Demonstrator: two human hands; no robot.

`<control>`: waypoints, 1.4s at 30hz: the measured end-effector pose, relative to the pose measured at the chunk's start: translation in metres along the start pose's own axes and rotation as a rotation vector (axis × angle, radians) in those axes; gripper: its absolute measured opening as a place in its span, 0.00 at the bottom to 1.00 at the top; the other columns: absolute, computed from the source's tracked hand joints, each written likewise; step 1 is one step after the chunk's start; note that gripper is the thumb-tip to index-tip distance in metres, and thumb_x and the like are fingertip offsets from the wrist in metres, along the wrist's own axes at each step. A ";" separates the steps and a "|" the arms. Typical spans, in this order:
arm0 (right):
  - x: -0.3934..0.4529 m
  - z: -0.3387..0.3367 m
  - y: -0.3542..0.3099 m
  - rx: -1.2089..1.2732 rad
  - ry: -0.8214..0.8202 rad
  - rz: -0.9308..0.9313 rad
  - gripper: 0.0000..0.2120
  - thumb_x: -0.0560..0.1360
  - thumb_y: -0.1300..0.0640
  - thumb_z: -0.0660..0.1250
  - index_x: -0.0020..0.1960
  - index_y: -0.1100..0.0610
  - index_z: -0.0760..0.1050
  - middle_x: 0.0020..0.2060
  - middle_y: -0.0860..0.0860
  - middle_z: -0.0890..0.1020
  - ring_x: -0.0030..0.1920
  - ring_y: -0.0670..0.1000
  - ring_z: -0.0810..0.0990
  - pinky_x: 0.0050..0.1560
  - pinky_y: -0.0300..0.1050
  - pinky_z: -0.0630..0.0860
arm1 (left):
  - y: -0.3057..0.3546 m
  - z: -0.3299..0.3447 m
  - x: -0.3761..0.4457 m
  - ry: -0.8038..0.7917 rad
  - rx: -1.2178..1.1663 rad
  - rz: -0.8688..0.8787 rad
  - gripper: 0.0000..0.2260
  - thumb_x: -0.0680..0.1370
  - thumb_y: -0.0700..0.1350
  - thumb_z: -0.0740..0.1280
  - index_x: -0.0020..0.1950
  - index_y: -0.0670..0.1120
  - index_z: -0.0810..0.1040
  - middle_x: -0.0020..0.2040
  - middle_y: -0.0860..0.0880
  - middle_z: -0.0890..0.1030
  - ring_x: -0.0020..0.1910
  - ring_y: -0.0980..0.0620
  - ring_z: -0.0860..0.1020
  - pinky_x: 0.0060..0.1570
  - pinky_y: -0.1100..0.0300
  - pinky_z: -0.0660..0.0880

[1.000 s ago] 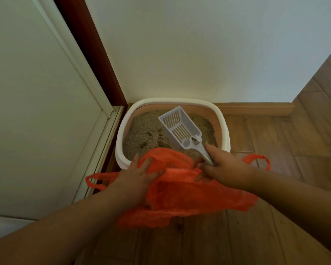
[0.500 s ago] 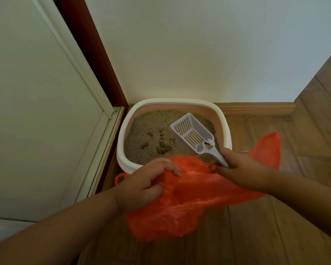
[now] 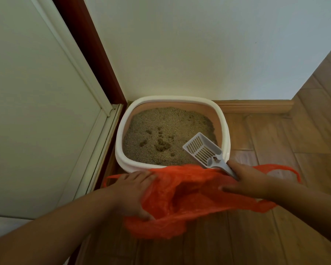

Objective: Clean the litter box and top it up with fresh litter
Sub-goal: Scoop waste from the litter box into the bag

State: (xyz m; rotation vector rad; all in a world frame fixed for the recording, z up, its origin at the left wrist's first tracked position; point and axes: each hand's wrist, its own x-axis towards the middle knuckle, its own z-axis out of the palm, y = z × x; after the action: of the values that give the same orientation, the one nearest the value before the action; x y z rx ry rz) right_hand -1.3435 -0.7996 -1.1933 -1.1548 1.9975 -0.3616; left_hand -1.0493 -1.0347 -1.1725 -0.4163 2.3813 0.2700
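A pale panelled door (image 3: 36,111) with a raised white moulding fills the left side, and a dark red-brown frame strip (image 3: 88,50) runs down beside it to the corner. The litter box (image 3: 120,131) sits on the floor in that corner, against the plain white wall (image 3: 199,44) and just beside the door's sill. It is a rounded rectangular tub with a thick, smooth cream rim and peach-coloured inner walls. The litter (image 3: 161,121) inside is fine, sandy and grey-beige, with several darker clumps (image 3: 161,145) gathered near the middle.

In front of the box, the left hand (image 3: 131,194) grips the left edge of a thin orange plastic bag (image 3: 189,197), fingers curled over the top of the film and thumb pinching it from below. The bag is crinkled, glossy and partly see-through, its mouth held open between both hands; its lower part sags onto the floor, and one loop handle (image 3: 287,169) arcs out at the right.

The right hand (image 3: 245,180) grasps the handle of a light grey plastic scoop (image 3: 203,150), with the thumb lying across the bag's right edge. The scoop is a rigid, slotted shovel with raised side walls; its head lies over the near right corner of the box, above the litter.

The floor (image 3: 275,236) is brown wood-look planks with a matching skirting board (image 3: 256,107) along the wall.
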 end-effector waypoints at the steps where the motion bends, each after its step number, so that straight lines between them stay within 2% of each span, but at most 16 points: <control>1: -0.002 -0.001 0.001 0.031 -0.021 -0.002 0.38 0.68 0.33 0.75 0.73 0.42 0.64 0.62 0.41 0.79 0.56 0.43 0.82 0.56 0.43 0.82 | -0.003 -0.001 0.000 -0.005 -0.005 0.001 0.58 0.67 0.76 0.66 0.82 0.55 0.35 0.84 0.52 0.40 0.82 0.49 0.42 0.79 0.44 0.41; 5: -0.004 -0.002 -0.001 0.009 -0.104 0.015 0.38 0.69 0.28 0.70 0.73 0.39 0.61 0.63 0.40 0.78 0.55 0.43 0.83 0.54 0.41 0.82 | -0.010 -0.003 0.000 0.021 -0.057 0.007 0.58 0.68 0.74 0.69 0.82 0.53 0.36 0.84 0.52 0.45 0.82 0.50 0.47 0.79 0.45 0.43; 8: 0.002 -0.003 -0.008 -0.104 -0.036 0.032 0.26 0.77 0.35 0.65 0.70 0.46 0.67 0.58 0.43 0.80 0.51 0.43 0.83 0.53 0.40 0.81 | -0.014 0.002 0.008 0.112 -0.091 0.042 0.55 0.69 0.75 0.67 0.82 0.56 0.38 0.83 0.54 0.51 0.82 0.51 0.54 0.79 0.44 0.51; 11: 0.009 -0.007 -0.023 -0.159 0.049 0.084 0.18 0.80 0.39 0.63 0.63 0.50 0.71 0.53 0.47 0.81 0.45 0.44 0.82 0.51 0.45 0.82 | -0.014 0.003 0.017 0.231 -0.150 0.035 0.46 0.73 0.67 0.66 0.83 0.56 0.44 0.81 0.53 0.59 0.78 0.50 0.63 0.75 0.44 0.62; 14: 0.017 -0.018 -0.049 -0.273 0.080 0.080 0.15 0.79 0.40 0.65 0.58 0.50 0.74 0.47 0.47 0.81 0.44 0.46 0.80 0.46 0.43 0.78 | -0.008 -0.007 0.021 0.279 -0.226 0.036 0.39 0.76 0.60 0.67 0.82 0.58 0.51 0.79 0.54 0.63 0.75 0.51 0.67 0.73 0.44 0.66; 17: 0.027 -0.033 -0.083 -0.281 0.055 0.040 0.09 0.80 0.44 0.66 0.52 0.49 0.72 0.43 0.46 0.79 0.40 0.45 0.77 0.37 0.39 0.71 | -0.002 -0.017 0.021 0.281 -0.258 0.054 0.35 0.77 0.58 0.66 0.81 0.60 0.54 0.77 0.55 0.66 0.74 0.52 0.68 0.72 0.44 0.67; 20: 0.036 -0.047 -0.107 -0.276 0.016 0.053 0.10 0.80 0.48 0.67 0.55 0.53 0.73 0.44 0.49 0.81 0.38 0.45 0.78 0.35 0.38 0.71 | 0.001 -0.027 0.023 0.288 -0.274 0.061 0.33 0.78 0.54 0.67 0.80 0.58 0.57 0.76 0.55 0.66 0.72 0.52 0.69 0.71 0.45 0.68; 23: 0.044 -0.057 -0.116 -0.181 0.000 0.130 0.13 0.81 0.48 0.64 0.60 0.55 0.71 0.46 0.53 0.82 0.37 0.49 0.80 0.36 0.43 0.79 | 0.003 -0.032 0.028 0.283 -0.299 0.050 0.32 0.78 0.54 0.67 0.80 0.57 0.58 0.75 0.54 0.68 0.69 0.52 0.72 0.69 0.47 0.71; 26: 0.052 -0.056 -0.113 -0.153 0.017 0.165 0.13 0.83 0.49 0.60 0.58 0.57 0.74 0.45 0.56 0.83 0.35 0.50 0.79 0.35 0.43 0.80 | 0.005 -0.037 0.035 0.264 -0.282 0.047 0.30 0.78 0.52 0.67 0.79 0.57 0.61 0.74 0.53 0.70 0.69 0.51 0.73 0.69 0.45 0.70; 29: 0.054 -0.053 -0.105 -0.128 0.007 0.201 0.12 0.83 0.52 0.59 0.53 0.58 0.78 0.40 0.57 0.82 0.31 0.50 0.75 0.29 0.43 0.75 | 0.006 -0.041 0.038 0.207 -0.223 0.047 0.26 0.78 0.51 0.68 0.76 0.56 0.67 0.73 0.53 0.72 0.68 0.52 0.73 0.68 0.46 0.72; 31: 0.055 -0.051 -0.099 -0.083 0.013 0.235 0.11 0.82 0.55 0.60 0.54 0.59 0.79 0.39 0.56 0.80 0.31 0.50 0.74 0.26 0.41 0.72 | 0.005 -0.043 0.037 0.158 -0.194 0.043 0.26 0.78 0.51 0.70 0.75 0.56 0.68 0.73 0.53 0.71 0.68 0.52 0.73 0.67 0.48 0.72; 37: 0.079 -0.043 -0.096 -0.032 0.000 0.222 0.12 0.81 0.56 0.62 0.52 0.61 0.82 0.35 0.53 0.79 0.28 0.46 0.74 0.25 0.37 0.71 | 0.002 -0.058 0.030 0.114 -0.072 0.024 0.33 0.77 0.51 0.70 0.79 0.57 0.61 0.76 0.52 0.68 0.73 0.47 0.70 0.69 0.40 0.68; 42: 0.105 -0.040 -0.105 -0.013 0.015 0.185 0.11 0.82 0.55 0.63 0.48 0.61 0.81 0.34 0.51 0.78 0.30 0.47 0.73 0.30 0.38 0.69 | -0.002 -0.053 0.025 0.203 -0.208 -0.057 0.31 0.77 0.49 0.69 0.79 0.55 0.62 0.74 0.51 0.72 0.70 0.47 0.73 0.69 0.42 0.70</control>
State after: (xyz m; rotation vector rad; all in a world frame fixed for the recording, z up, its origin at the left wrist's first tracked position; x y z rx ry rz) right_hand -1.3390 -0.9489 -1.1573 -0.9679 2.1025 -0.2630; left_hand -1.0980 -1.0577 -1.1504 -0.6341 2.5434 0.4715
